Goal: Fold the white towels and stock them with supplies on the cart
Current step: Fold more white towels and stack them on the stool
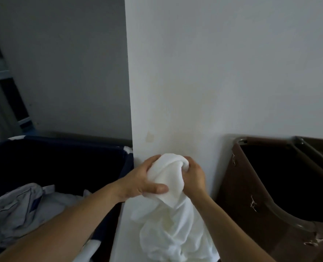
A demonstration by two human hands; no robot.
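Observation:
A crumpled white towel [171, 208] hangs in front of me at bottom centre, bunched at its top and trailing down out of the frame. My left hand [147, 178] grips the bunched top from the left, thumb pressed across the cloth. My right hand [192, 174] grips the same bunch from the right, fingers curled into the folds. Both hands sit close together against a white wall corner [136, 144].
A dark blue laundry bin [124, 167] stands on the left, holding crumpled grey and white linen [18, 210]. A brown bag on a metal-framed cart [255, 188] stands open on the right. The white wall [213, 72] fills the space straight ahead.

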